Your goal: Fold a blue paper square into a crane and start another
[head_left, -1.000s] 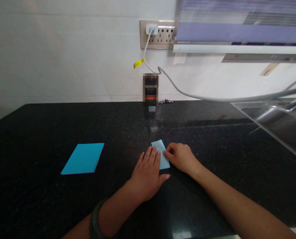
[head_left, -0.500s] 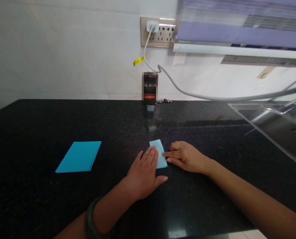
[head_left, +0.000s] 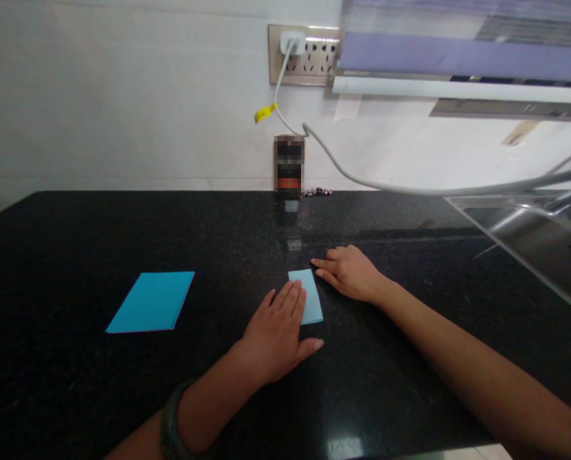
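Note:
A small folded piece of light blue paper (head_left: 312,299) lies on the black countertop (head_left: 227,243). My left hand (head_left: 278,329) rests flat across its left side, fingers together and thumb stretched out below the paper's lower edge. Just past the paper's upper right corner is my right hand (head_left: 350,271), with the index finger and thumb extended and apart and the other fingers curled. Nothing shows between them. To the left sits a stack of brighter blue square paper (head_left: 151,301), untouched by either hand.
A phone-like object with a blurred face (head_left: 289,166) leans against the wall, a beaded string (head_left: 318,191) beside it. A white cable (head_left: 343,167) runs from the wall socket (head_left: 314,61) to the right. The metal sink (head_left: 548,239) is at the right.
My right hand has moved up along the paper's right edge, from its middle to beyond the upper corner. My left hand and both papers stay in place.

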Demonstrator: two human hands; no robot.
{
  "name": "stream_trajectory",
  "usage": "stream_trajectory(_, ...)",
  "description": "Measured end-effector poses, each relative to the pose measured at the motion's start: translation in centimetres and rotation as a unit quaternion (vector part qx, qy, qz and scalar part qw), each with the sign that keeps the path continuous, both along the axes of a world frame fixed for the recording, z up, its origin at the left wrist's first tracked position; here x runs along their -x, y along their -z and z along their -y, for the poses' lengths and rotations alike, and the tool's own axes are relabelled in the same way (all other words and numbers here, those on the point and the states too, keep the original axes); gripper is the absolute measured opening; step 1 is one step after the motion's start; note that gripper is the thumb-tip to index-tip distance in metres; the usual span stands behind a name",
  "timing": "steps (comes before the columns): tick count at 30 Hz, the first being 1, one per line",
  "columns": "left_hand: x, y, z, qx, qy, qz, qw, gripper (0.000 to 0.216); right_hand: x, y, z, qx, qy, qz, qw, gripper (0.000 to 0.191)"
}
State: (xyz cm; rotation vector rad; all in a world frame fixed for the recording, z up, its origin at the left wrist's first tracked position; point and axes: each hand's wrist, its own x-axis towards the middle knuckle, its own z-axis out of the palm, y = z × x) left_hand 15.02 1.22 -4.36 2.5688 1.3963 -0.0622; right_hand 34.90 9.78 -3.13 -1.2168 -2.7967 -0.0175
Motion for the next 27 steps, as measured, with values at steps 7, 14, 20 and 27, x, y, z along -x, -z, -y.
stream_trajectory(7,0.1,0.3,0.0,-0.011,0.007,0.006,1.0,0.08,-0.7,-0.1,3.1,0.037,-0.096,0.001,0.995,0.04)
stream_trajectory(14,0.0,0.2,0.0,-0.005,0.001,-0.004,1.0,0.082,-2.1,-0.8,6.1,0.104,-0.145,0.0,0.984,0.038)
stream_trajectory(20,-0.1,0.1,0.2,-0.004,0.002,-0.01,1.0,0.079,-1.7,-0.5,4.5,0.1,-0.098,-0.028,0.99,0.042)
stream_trajectory(27,0.0,0.1,0.1,-0.005,0.0,-0.003,1.0,0.081,-2.0,-0.4,6.1,0.131,-0.137,-0.024,0.982,0.039)
